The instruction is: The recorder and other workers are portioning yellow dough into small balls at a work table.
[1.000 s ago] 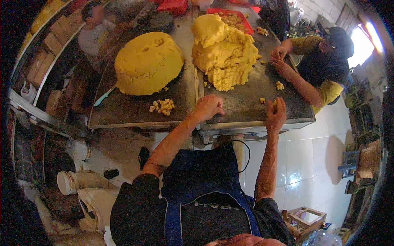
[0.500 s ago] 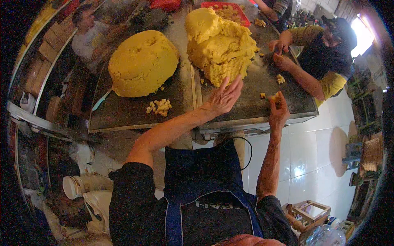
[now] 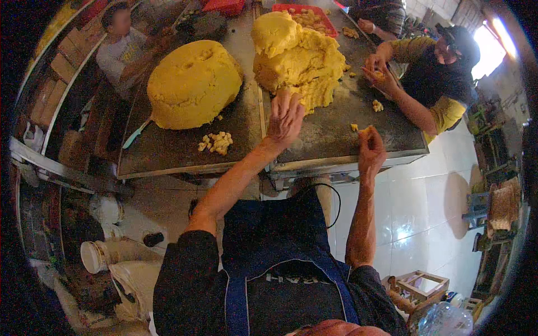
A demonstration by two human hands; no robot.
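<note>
A large torn mound of yellow dough (image 3: 305, 59) lies on the dark worktable (image 3: 319, 131) in front of me. My left hand (image 3: 286, 119) is at its near left edge, fingers bent and drawn together against the dough, fingertips partly hidden. Near the table's front edge at the right, my right hand (image 3: 372, 150) pinches a small piece of yellow dough (image 3: 367, 131). Another little dough piece (image 3: 354, 127) rests on the table just beside it. To the left is a smoother, rounded dough mound (image 3: 193, 84) with a small pile of pale pieces (image 3: 217, 143) in front.
A pale-blue-handled tool (image 3: 136, 134) sticks out from under the left mound. Across the right corner, a co-worker's hands (image 3: 382, 75) work a small piece beside more pale pieces (image 3: 378, 105). At the back stands a red tray (image 3: 308, 19) of pieces. Another person (image 3: 123, 50) is at the left.
My left hand has moved left along the dough's near edge, and its fingers have curled in from a straighter pose. My right hand keeps its pinch, slightly shifted.
</note>
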